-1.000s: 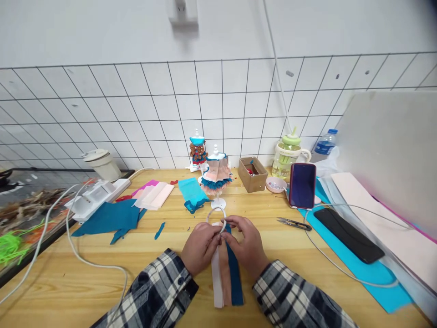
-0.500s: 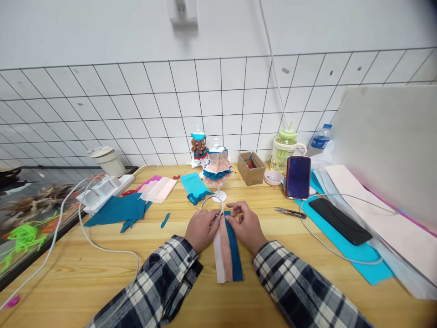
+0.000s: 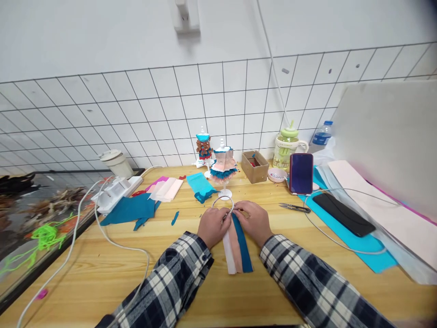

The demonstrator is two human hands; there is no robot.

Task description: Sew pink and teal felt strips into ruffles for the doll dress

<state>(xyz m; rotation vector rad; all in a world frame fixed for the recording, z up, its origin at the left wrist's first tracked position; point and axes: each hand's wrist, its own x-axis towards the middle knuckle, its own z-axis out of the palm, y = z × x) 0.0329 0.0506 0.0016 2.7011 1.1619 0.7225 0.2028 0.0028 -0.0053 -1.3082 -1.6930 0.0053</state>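
Observation:
A thin white ring (image 3: 221,197) stands up from between my hands, its lower part covered by fingers. My left hand (image 3: 214,226) pinches the ring at its lower side, thumb and forefinger together. Below it hang a pale strip (image 3: 229,257), a peach strip (image 3: 236,255) and a teal strip (image 3: 245,253), side by side over the table. Their top ends are hidden at the fingertips. My right hand (image 3: 254,221) is closed with its fingertips at the ring's lower right edge, on the top of the teal strip.
Ahead stand two small dress forms, the nearer with a frilled skirt (image 3: 223,173). Behind right are a cardboard box (image 3: 254,171), a small pink dish (image 3: 277,175) and an upright phone (image 3: 301,174). Thread snips (image 3: 295,208) lie right; teal sheets (image 3: 129,210), a power strip (image 3: 116,197) and cables lie left.
My right fingers, which had parted from the ring half a second ago, have closed again at its lower right edge. My left hand keeps its pinch. The view has tilted slightly.

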